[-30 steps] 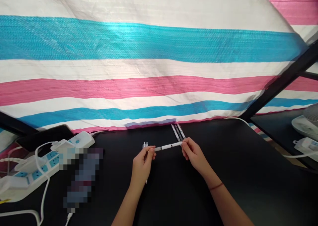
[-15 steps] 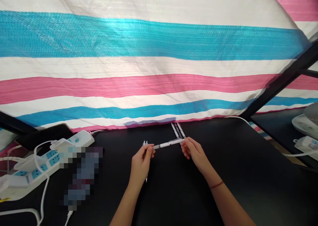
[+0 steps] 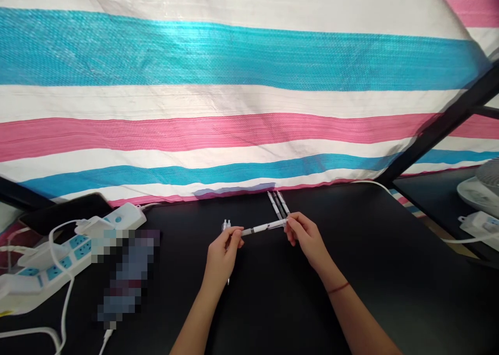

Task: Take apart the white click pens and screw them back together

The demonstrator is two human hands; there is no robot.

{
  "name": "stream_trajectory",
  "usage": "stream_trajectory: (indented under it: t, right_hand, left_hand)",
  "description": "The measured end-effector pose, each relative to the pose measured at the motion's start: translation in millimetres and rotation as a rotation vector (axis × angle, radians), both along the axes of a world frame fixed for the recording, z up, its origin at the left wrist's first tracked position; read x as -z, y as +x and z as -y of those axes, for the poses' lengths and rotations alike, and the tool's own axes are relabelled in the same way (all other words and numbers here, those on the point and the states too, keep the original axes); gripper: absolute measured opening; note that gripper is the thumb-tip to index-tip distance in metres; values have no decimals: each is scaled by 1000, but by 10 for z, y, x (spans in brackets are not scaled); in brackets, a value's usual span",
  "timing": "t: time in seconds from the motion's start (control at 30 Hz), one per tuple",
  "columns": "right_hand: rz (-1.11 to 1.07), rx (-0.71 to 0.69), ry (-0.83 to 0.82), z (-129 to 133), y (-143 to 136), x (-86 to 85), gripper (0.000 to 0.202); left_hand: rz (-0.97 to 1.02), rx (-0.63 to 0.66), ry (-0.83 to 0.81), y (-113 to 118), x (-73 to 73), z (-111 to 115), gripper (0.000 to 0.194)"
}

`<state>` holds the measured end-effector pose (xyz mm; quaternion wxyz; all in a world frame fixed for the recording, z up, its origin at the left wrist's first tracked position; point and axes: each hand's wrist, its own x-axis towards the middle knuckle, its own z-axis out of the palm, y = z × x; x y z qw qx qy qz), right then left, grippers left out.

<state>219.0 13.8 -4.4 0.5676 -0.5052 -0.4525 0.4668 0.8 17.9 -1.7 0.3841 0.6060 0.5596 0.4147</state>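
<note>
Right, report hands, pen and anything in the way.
Left fingers, right fingers pinching opposite ends of white pen. Possibly in the way: three pens just beyond.

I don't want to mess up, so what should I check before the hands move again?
1. Left fingers on one end of the held pen: ok.
2. Right fingers on its other end: ok.
3. Row of pens lying side by side: ok.
4. Pens behind the left hand fully visible: not ok, mostly hidden.
5. Power strip apart from both hands: ok.
6. Held pen's tip out: cannot tell.
</note>
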Motion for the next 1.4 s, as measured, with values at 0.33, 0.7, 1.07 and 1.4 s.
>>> stream_trajectory:
  t: [0.33, 0.7, 1.07, 1.4]
  right_hand:
    - [-84, 50, 3, 7, -7, 17, 31]
    - [-142, 204, -29, -39, 115, 53, 34]
    - [-143, 263, 15, -50, 153, 41, 31]
    - [-105, 299, 29, -50, 163, 49, 29]
  left_hand:
    - [43, -75, -30, -39, 21, -30, 35]
    - [411, -273, -27, -137, 137, -123, 39]
    - [488, -220, -42, -90, 93, -116, 44]
    - [418, -197, -50, -73, 55, -102, 37]
